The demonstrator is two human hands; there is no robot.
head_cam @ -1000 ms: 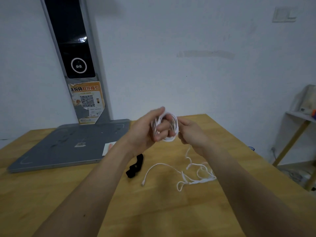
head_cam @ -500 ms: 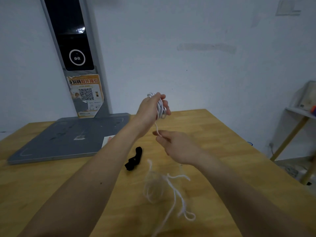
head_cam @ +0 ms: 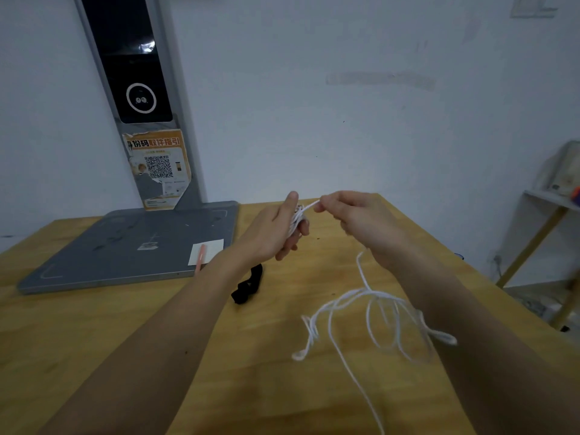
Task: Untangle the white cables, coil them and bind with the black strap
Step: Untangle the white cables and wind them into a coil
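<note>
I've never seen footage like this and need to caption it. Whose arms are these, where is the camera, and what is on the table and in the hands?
No machine here: a person wears a camera on the head, looking forward and down, so both bare arms reach into view. The left hand holds a small coil of thin white cable wound round its fingers. The right hand pinches the strand leading to that coil. The rest of the cable, a loose white tangle, hangs from that hand and trails over the wooden table. A crumpled black strap lies unused on the table. Behind stands a grey flat-based stand with a dark screen, carrying a white card and a pink pen.
</note>
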